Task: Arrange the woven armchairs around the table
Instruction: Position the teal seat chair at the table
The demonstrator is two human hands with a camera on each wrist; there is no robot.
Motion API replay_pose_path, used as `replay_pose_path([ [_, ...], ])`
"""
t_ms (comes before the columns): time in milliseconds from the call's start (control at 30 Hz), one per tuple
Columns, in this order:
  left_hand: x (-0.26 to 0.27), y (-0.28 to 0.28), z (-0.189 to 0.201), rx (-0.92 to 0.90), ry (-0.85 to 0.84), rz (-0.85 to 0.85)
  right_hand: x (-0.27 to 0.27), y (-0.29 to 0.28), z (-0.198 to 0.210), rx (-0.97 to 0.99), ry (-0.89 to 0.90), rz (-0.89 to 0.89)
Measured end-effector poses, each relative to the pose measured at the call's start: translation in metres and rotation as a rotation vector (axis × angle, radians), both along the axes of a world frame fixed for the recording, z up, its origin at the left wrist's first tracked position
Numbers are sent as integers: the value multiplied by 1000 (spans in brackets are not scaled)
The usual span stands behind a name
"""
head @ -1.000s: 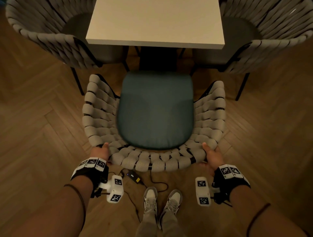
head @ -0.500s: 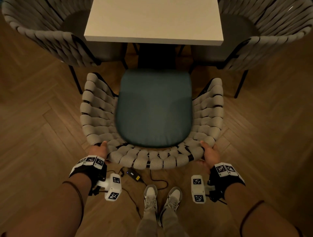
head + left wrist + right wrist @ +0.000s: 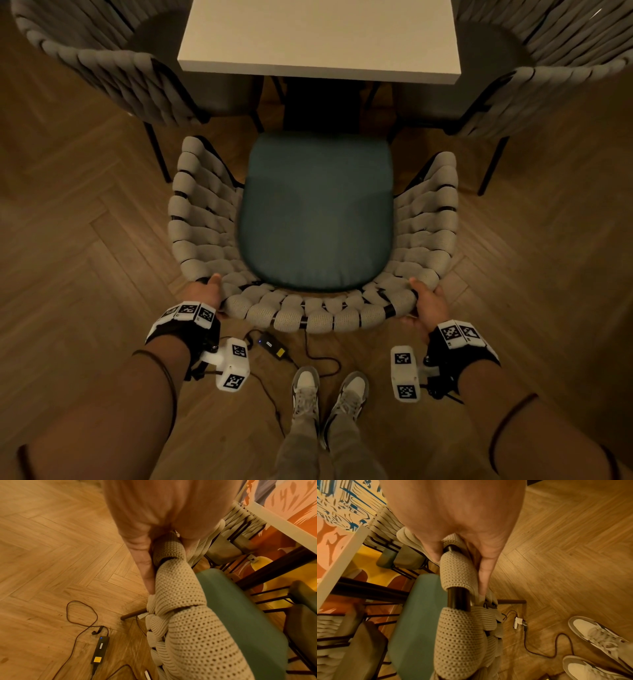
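Observation:
A woven beige armchair (image 3: 202, 219) with a teal seat cushion (image 3: 315, 212) stands in front of me, facing the white table (image 3: 318, 37). Its seat front lies just short of the table's near edge. My left hand (image 3: 205, 291) grips the back rim at the left corner, thumb on top and fingers (image 3: 145, 566) curled round the woven rim (image 3: 173, 582). My right hand (image 3: 428, 301) grips the rim at the right corner, fingers (image 3: 484, 577) wrapped round the dark frame tube (image 3: 458, 597).
Two more woven armchairs stand at the table's sides, one on the left (image 3: 113, 72) and one on the right (image 3: 555, 68). A black power adapter (image 3: 272, 346) and its cable (image 3: 322, 359) lie on the herringbone floor behind the chair, by my shoes (image 3: 329, 394).
The chair has slid forward toward the table with both hands still gripping its back rim. My feet have stayed in place.

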State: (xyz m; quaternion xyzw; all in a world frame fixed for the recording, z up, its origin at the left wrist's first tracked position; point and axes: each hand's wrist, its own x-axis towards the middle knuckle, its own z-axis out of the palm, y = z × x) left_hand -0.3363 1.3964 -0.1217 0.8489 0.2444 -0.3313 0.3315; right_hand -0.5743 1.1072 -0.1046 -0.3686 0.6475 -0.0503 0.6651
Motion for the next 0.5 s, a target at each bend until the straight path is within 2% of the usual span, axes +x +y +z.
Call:
replay_pose_path([
  [167, -1, 0, 1, 8, -5, 24, -2, 2, 6, -21, -8, 39],
  [300, -9, 9, 3, -114, 30, 109, -19, 8, 10, -25, -71, 82],
  [367, -14, 22, -9, -141, 36, 88, -40, 13, 7, -20, -20, 179],
  [500, -34, 46, 6, -150, 62, 30, -85, 33, 15, 68, 135, 351],
])
